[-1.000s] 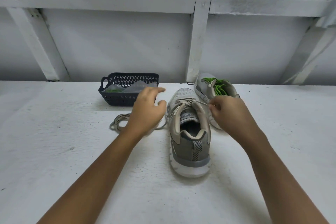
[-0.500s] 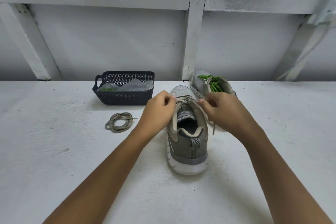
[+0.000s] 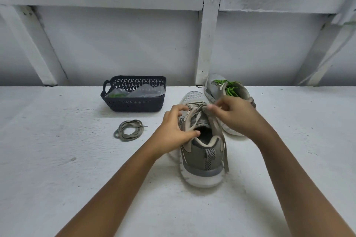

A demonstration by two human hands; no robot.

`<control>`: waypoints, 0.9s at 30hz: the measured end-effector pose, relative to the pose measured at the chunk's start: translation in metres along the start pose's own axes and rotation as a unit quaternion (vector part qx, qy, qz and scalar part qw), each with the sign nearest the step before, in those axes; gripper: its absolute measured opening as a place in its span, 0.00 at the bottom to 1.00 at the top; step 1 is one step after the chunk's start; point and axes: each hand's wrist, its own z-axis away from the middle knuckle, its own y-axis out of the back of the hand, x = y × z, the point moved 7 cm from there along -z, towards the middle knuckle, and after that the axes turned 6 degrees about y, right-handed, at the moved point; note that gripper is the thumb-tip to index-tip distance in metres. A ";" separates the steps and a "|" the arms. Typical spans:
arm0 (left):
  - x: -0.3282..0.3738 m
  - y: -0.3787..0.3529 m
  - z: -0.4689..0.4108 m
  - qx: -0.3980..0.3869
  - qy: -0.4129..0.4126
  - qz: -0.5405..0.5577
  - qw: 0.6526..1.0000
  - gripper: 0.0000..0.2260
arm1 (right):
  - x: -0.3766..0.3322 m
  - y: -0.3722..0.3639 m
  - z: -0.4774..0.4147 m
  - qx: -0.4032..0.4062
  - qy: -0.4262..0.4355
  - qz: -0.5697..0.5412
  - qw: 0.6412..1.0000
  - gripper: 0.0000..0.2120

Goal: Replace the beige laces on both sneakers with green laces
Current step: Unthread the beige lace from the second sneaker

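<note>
Sneaker [image 3: 202,152], grey, beige laces [image 3: 194,107] loosened

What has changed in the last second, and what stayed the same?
The left hand moved right from the coiled beige lace onto the near sneaker; both hands now work its lace, the right hand pinching it. The coil, basket and green-laced sneaker stayed put.

Lighting: soft, even, cool-toned; faint shadows under sneaker [image 3: 202,152] and basket [image 3: 133,102]. No glare. Focus: sharp centrally. Wide-angle bending at edges.
</note>
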 end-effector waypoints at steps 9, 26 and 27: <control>-0.007 -0.008 0.004 0.032 0.039 0.049 0.998 0.32 | -0.016 0.000 0.013 0.062 0.070 0.079 0.993 0.08; -0.007 -0.010 0.010 0.038 0.041 0.080 0.995 0.34 | 0.013 -0.020 -0.029 -0.090 -0.015 -0.049 0.995 0.08; -0.006 -0.010 0.009 0.034 0.041 0.083 0.995 0.34 | 0.012 -0.021 -0.032 -0.090 -0.013 -0.058 0.994 0.07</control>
